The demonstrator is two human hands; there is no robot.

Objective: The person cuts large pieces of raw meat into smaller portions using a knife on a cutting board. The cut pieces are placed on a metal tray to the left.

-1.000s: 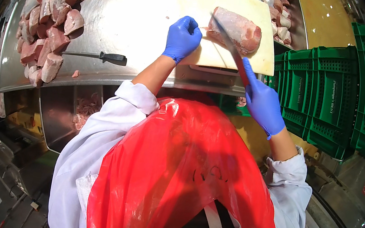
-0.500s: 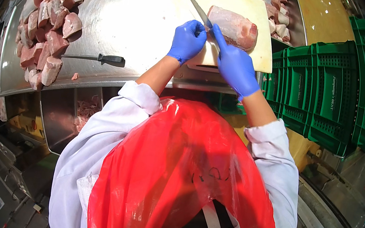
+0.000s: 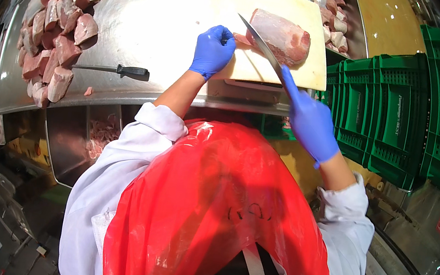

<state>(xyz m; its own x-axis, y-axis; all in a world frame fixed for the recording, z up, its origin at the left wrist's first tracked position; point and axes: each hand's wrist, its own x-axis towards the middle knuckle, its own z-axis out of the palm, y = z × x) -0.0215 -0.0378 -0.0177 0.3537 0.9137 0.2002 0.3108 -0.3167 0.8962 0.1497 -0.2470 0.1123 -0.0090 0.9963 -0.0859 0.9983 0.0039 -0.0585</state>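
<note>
A large pale pink piece of meat (image 3: 279, 31) lies on the white cutting board (image 3: 312, 74). From its left end a thin strip of meat (image 3: 242, 39) stretches toward my left hand (image 3: 212, 53), blue-gloved, whose fingers are pinched on it. My right hand (image 3: 313, 125), also gloved, grips a knife with its index finger laid along it; the handle is hidden in the palm. The long knife blade (image 3: 265, 48) slants up and left across the near left part of the meat, its tip near the strip. I cannot tell whether the blade touches the meat.
Cut meat pieces (image 3: 56, 32) are heaped at the left of the steel table (image 3: 134, 31). A black-handled sharpening steel (image 3: 133, 72) lies beside them. More pieces fill a metal tub (image 3: 360, 22) beyond the board. Green crates (image 3: 384, 114) stand right; a bin with trimmings (image 3: 103, 136) sits below the table's left side.
My right hand has drawn the knife right and toward me. My left hand has shifted slightly left and down, and the strip now shows stretched between it and the meat.
</note>
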